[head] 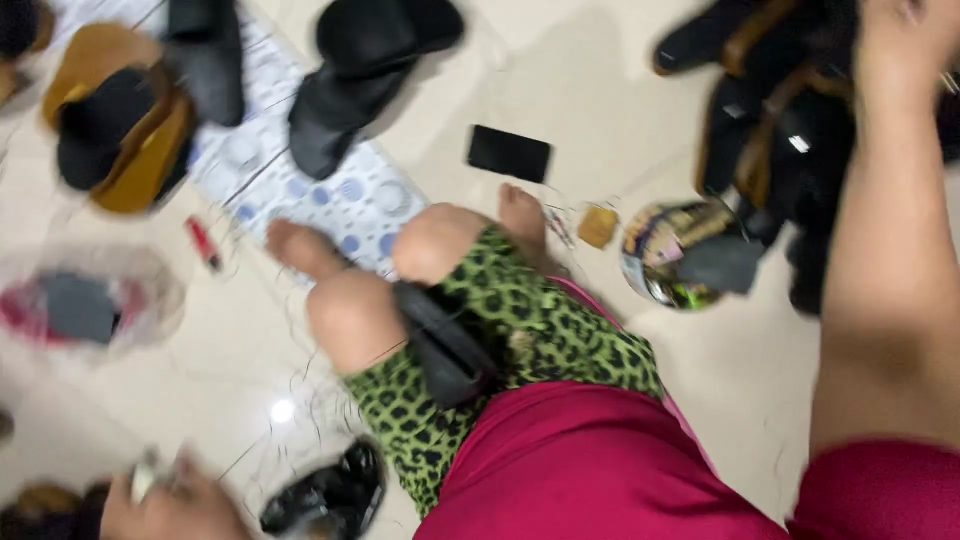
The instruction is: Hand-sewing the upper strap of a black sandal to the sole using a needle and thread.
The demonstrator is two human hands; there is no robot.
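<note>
— Where are the hands?

— The right hand [895, 30] is stretched out to the top right, at the pile of black and tan shoe parts [770, 130] on the floor [600, 90]. It is blurred and partly cut by the edge, so I cannot tell how far the fingers are spread or whether they have anything.

— And the other one?

— The left hand [170, 505] is low at the bottom left, fingers curled round a small pale thing [145, 480] (too smeared to name), just beside a black shoe [325, 495].

— What is in hand, by your reading?

— A reach into the pile, I would say, with a black strap piece [445, 345] lying across the person's knee, between the legs in green spotted cloth.

— What does the reach call for?

— Picking one part out of a crowded heap: the pieces overlap, so the fingers would need to close on a single edge and lift it free of its neighbours.

— Anything close by?

— A round tin [680, 255] of odds and ends sits just beside the pile, a dark phone [509, 153] lies near the toes, and a white sheet with blue dots [360, 200] carries more black uppers.
</note>
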